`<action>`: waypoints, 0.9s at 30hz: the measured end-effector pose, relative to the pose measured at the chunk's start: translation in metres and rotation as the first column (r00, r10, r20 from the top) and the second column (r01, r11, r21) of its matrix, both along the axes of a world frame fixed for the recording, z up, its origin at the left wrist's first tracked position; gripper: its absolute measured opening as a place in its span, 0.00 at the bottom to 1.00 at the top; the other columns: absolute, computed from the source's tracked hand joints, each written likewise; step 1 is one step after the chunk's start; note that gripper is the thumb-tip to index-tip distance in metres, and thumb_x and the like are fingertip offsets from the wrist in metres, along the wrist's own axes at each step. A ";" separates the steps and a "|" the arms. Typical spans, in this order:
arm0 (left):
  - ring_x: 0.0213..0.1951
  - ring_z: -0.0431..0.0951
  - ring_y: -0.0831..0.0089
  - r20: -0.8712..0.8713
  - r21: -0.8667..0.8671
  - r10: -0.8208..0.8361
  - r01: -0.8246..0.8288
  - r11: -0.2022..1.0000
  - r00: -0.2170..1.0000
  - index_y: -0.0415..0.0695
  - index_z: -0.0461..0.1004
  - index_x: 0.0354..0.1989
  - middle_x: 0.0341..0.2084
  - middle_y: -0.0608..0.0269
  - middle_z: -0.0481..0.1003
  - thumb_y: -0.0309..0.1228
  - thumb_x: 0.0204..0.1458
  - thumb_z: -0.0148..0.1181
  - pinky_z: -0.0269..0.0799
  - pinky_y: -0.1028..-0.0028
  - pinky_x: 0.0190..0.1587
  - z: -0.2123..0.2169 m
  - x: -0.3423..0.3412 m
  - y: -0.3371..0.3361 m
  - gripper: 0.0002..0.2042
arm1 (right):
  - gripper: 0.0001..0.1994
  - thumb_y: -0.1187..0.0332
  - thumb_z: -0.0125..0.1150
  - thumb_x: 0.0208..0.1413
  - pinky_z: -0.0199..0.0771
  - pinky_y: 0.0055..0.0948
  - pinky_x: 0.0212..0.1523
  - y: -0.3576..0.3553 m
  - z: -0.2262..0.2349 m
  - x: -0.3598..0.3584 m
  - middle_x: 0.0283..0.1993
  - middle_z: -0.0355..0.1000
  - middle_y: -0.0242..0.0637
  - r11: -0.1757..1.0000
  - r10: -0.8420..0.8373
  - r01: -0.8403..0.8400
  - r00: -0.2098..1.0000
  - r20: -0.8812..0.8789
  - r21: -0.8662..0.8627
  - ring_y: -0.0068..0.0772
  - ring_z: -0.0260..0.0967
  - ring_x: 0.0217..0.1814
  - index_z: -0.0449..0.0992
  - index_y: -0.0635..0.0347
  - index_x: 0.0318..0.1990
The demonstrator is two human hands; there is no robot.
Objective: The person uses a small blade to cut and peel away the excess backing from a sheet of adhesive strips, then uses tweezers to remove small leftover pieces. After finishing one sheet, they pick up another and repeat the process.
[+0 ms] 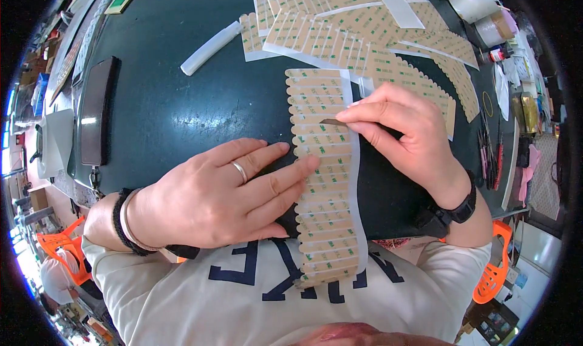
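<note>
A long sheet of tan adhesive strips [328, 191] with small green print and a white backing edge lies in front of me, its near end hanging past the table edge toward my shirt. The strips have rounded tabs along the left side. My left hand [209, 194] is spread beside it, index and middle fingertips at its left edge. Between the thumb and fingers of my right hand [410, 127] is a thin, dark, pointed blade [333, 122]. Its tip rests on or just over one strip in the upper half; contact cannot be made out.
More tan adhesive sheets [340, 39] overlap at the far side. Left of them lies a rolled white tube [211, 48]. A dark phone [97, 115] is at the left. On the right are white rolls [473, 4] and several slim hand tools [486, 154]. Orange chairs [493, 264] stand beyond the table.
</note>
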State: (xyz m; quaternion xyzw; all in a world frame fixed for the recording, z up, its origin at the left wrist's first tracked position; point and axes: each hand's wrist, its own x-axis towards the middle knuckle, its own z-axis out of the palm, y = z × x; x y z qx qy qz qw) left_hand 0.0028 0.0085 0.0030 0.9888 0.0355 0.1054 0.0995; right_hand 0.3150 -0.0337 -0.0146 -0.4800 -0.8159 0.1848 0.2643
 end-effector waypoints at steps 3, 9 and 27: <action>0.59 0.83 0.56 0.014 0.028 -0.055 0.055 0.998 0.998 0.39 0.82 0.57 0.64 0.51 0.79 0.50 0.56 0.72 0.81 0.59 0.58 0.000 -0.007 -0.005 0.29 | 0.12 0.78 0.73 0.59 0.79 0.29 0.40 0.000 0.000 0.001 0.41 0.83 0.33 1.000 0.001 -0.001 1.000 0.011 -0.006 0.32 0.81 0.40 0.90 0.55 0.48; 0.61 0.82 0.55 -0.006 -0.124 -0.001 0.000 0.992 1.000 0.39 0.81 0.59 0.64 0.50 0.79 0.52 0.54 0.73 0.76 0.56 0.64 0.006 0.004 0.006 0.32 | 0.13 0.78 0.74 0.57 0.79 0.29 0.40 0.000 -0.001 0.000 0.40 0.82 0.33 1.000 0.008 -0.008 1.000 0.020 0.021 0.33 0.81 0.40 0.90 0.54 0.48; 0.64 0.77 0.50 0.000 -0.270 0.088 -0.085 0.959 0.996 0.36 0.76 0.61 0.65 0.46 0.75 0.52 0.57 0.70 0.73 0.54 0.67 -0.006 0.010 0.010 0.33 | 0.15 0.77 0.77 0.51 0.77 0.32 0.39 0.002 -0.008 -0.009 0.39 0.77 0.32 0.982 0.069 -0.071 0.997 0.021 0.173 0.35 0.78 0.40 0.89 0.53 0.47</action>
